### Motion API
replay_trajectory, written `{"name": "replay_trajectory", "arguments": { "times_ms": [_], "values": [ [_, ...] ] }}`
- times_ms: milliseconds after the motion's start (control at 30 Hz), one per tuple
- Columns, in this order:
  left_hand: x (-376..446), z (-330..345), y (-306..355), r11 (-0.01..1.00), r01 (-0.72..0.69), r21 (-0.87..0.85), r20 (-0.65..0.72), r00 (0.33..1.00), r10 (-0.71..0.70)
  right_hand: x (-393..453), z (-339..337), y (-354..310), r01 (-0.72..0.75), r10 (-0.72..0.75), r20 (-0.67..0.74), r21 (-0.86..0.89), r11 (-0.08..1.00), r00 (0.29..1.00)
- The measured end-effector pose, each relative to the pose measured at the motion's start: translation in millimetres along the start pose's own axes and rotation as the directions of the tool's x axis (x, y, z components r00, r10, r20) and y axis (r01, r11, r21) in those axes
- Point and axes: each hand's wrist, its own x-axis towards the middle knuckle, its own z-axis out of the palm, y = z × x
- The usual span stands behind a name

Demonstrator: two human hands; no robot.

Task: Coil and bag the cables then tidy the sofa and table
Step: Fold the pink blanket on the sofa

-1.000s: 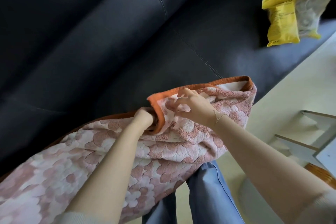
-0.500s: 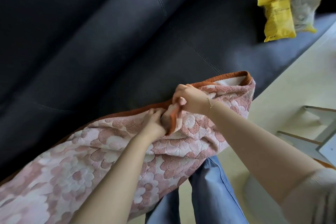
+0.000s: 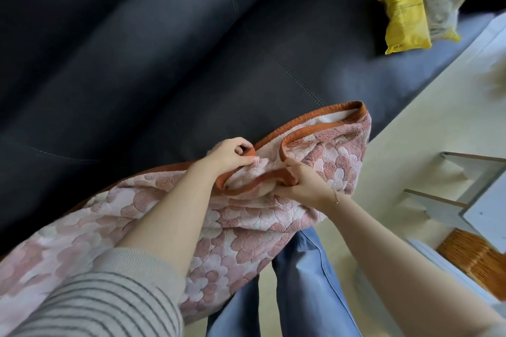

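Observation:
A pink flower-patterned blanket (image 3: 241, 238) with an orange border lies across the front of the dark leather sofa (image 3: 137, 63) and hangs over my legs. My left hand (image 3: 230, 156) pinches the orange border at the blanket's upper edge. Just to its right, my right hand (image 3: 304, 180) grips another stretch of the same border. The two hands are a short way apart, with a loop of border sagging between them. A yellow and clear plastic bag (image 3: 419, 5) holding coiled white cable lies on the sofa seat at the upper right.
A pale floor (image 3: 410, 145) runs along the sofa's front at the right. A white low table (image 3: 482, 197) with thin legs stands at the right edge, with a woven wicker item (image 3: 473, 260) below it. My blue trouser legs (image 3: 304, 293) are at the bottom.
My hands have drawn apart along the orange border: the left went up and left, the right dropped lower and right. A fold of border now opens between them. The view shifted slightly.

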Motion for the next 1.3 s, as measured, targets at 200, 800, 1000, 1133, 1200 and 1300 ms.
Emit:
{"name": "replay_trajectory", "arguments": {
  "times_ms": [200,800,1000,1133,1200,1300],
  "values": [
    [-49,-10,-6,0.979,-0.043,-0.200,-0.049,0.998,0.034,-8,-4,8,-0.039,0.022,-0.200,-0.082,0.996,0.979],
    [-12,19,-57,0.899,0.420,-0.125,-0.292,0.851,-0.437,-6,7,5,0.127,-0.222,-0.342,-0.278,0.952,0.913],
    [-18,1,-55,0.828,0.437,0.351,-0.092,0.896,-0.434,2,-5,-30,0.109,-0.060,-0.388,0.106,0.988,0.920],
    [-30,-35,-14,0.989,0.142,0.042,-0.314,0.941,-0.122,4,-20,-41,0.127,-0.025,-0.461,0.193,0.973,0.887],
    [-37,-69,29,0.998,-0.025,0.061,-0.406,0.912,0.048,4,-29,-45,0.116,-0.014,-0.476,0.185,0.976,0.880],
    [-43,-115,112,0.956,-0.246,0.159,-0.416,0.862,0.291,-2,-47,-50,0.127,-0.002,-0.516,0.208,0.970,0.857]
  ]
}}
